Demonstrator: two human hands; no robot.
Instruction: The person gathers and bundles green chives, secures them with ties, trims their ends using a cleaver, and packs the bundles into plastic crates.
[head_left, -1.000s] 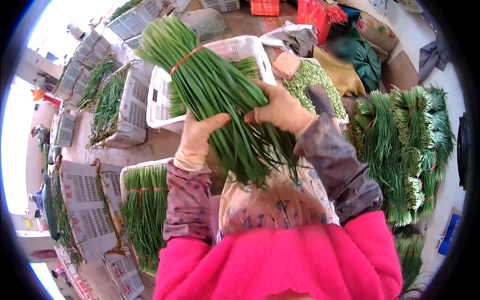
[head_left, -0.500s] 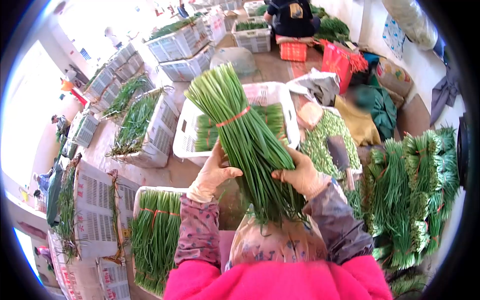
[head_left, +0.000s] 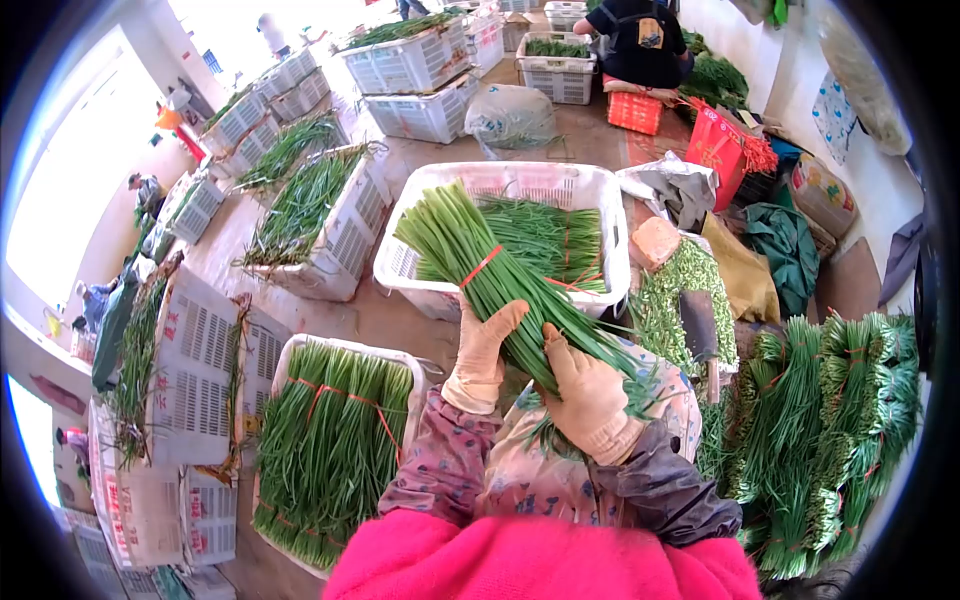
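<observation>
A bunch of garlic chives [head_left: 490,285], tied with a red band, lies slantwise in front of me with its pale cut ends to the upper left. My left hand [head_left: 486,350], gloved, grips its underside just below the band. Over the leafy lower part, the gloved fingers of my right hand [head_left: 590,395] are closed around the greens. Right behind the bunch stands a white plastic crate [head_left: 400,262] with banded chives [head_left: 535,235] inside. The bunch's cut ends overlap the crate's near left part; I cannot tell whether they touch it.
At lower left is another crate [head_left: 412,385] full of chives [head_left: 330,440]. To the right, a cleaver [head_left: 697,325] rests on chopped stem ends [head_left: 660,300], beside stacked chive bunches [head_left: 800,430]. More crates [head_left: 345,230] stand at left. A person [head_left: 640,45] sits at the back.
The bunch has tipped further left and come lower. My right hand has moved from its right side onto the leafy part. The view has shifted, showing more of the lower-left crate.
</observation>
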